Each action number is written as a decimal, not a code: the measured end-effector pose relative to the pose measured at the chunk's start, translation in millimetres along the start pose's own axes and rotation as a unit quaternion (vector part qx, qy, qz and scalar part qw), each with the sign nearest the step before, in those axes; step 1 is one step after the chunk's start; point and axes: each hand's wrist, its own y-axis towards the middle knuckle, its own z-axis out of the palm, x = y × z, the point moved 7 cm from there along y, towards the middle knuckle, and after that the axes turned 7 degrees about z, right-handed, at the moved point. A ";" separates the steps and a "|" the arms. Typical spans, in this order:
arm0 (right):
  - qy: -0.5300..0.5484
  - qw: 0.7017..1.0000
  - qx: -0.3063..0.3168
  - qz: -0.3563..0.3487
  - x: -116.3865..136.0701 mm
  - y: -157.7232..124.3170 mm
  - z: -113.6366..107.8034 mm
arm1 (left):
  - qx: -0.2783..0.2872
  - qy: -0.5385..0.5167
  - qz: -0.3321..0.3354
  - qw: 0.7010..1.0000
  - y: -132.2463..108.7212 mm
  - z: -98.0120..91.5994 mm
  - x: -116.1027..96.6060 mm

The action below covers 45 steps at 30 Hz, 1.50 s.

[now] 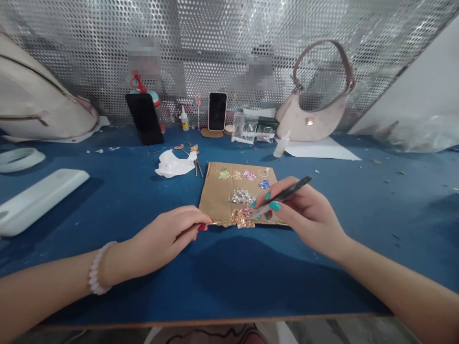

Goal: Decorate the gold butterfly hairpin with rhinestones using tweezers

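Note:
Between thumb and fingers, my left hand (168,235) pinches the thin stem of a gold flower-shaped hairpin (241,219), whose head lies over the near edge of a cardboard sheet (212,193). Dark-handled tweezers (292,189) are gripped in my right hand (310,215), their tips at the pink stones on the ornament. Just beyond it sits a heap of silver rhinestones (242,196). Small piles of green rhinestones (224,173), pink rhinestones (249,175) and blue rhinestones (264,184) are on the same cardboard.
More gold hairpins (196,160) lie by a crumpled white sheet (175,164). A glue bottle (281,145), a phone (217,112), a dark phone (144,118) and a pale handbag (315,114) stand at the back. A long white case (43,200) is at left.

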 end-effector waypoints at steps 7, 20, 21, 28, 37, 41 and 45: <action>-0.002 1.000 -0.012 0.006 1.6 -0.6 -0.5 | -0.009 0.001 0.005 1.000 1.3 -1.8 -2.9; -0.019 0.999 -0.020 -0.030 8.0 -1.8 2.1 | -0.006 -0.007 -0.001 1.000 1.5 -1.2 -5.1; -0.018 0.999 -0.019 -0.026 7.5 -2.1 2.4 | -0.004 -0.007 -0.002 1.000 1.5 -1.1 -5.1; 0.012 1.000 0.008 -0.028 7.3 -4.8 5.2 | -0.001 -0.004 -0.003 1.000 0.4 -0.2 -3.7; 0.020 1.000 0.001 -0.024 6.2 -4.3 3.9 | -0.008 -0.002 0.007 1.000 -0.1 -0.3 -5.6; 0.023 0.999 0.011 -0.029 6.5 -5.4 4.6 | -0.007 -0.005 0.003 1.000 -0.6 -0.1 -5.5; 0.027 0.999 0.013 -0.029 4.3 -5.8 4.3 | -0.005 -0.013 0.003 1.000 -1.2 0.4 -5.7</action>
